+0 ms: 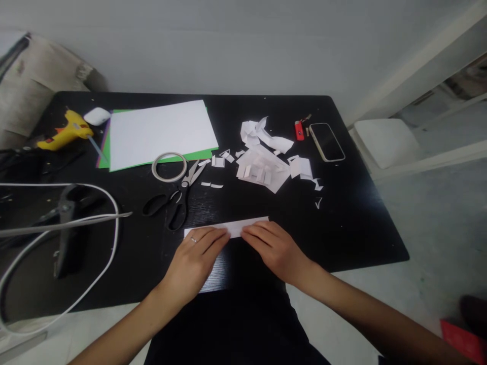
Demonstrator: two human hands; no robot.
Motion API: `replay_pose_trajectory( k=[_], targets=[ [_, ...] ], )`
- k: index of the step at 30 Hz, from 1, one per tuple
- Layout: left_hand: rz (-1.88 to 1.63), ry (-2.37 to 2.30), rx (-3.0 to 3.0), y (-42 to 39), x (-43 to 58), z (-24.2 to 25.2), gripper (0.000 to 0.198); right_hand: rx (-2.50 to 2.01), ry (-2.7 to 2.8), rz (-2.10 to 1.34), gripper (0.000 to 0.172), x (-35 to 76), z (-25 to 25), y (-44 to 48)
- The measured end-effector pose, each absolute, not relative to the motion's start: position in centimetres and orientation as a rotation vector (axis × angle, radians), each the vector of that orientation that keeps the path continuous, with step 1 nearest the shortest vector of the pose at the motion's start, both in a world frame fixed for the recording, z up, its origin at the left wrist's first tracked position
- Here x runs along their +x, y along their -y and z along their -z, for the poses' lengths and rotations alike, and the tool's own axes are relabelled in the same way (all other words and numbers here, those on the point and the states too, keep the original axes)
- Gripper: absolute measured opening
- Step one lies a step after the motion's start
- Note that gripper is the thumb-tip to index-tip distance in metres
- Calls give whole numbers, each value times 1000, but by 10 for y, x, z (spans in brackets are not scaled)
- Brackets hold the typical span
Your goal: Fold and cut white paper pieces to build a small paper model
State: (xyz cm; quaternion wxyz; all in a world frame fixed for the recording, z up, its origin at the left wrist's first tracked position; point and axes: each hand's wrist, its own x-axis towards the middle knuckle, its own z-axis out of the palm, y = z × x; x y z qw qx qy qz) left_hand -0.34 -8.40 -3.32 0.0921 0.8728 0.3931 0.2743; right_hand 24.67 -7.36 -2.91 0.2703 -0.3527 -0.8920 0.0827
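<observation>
A narrow strip of white paper [236, 226] lies near the front edge of the black table, slightly tilted up to the right. My left hand [198, 256] grips its left part, fingers pressed together on it; a ring shows on one finger. On the right part, my right hand [276, 248] holds the strip the same way, with a small gap between the two hands. Black-handled scissors [178, 197] lie partly open to the upper left of the strip, beside a roll of tape [169, 167]. Folded and cut white paper scraps [262, 170] are piled beyond my right hand.
White and green sheets [163, 134] are stacked at the back left, beside a yellow glue gun [70, 132]. A white cable [114, 243] loops over the left side near a black tool [66, 228]. A red lighter [299, 131] and a phone [327, 142] lie at the back right.
</observation>
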Motion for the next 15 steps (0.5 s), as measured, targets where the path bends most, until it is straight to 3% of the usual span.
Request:
replay_pose_trajectory(
  k=[15],
  targets=[
    [-761,-1102,2782,84,0,25,32,-866,2486,-103,27,249,32,74]
  ],
)
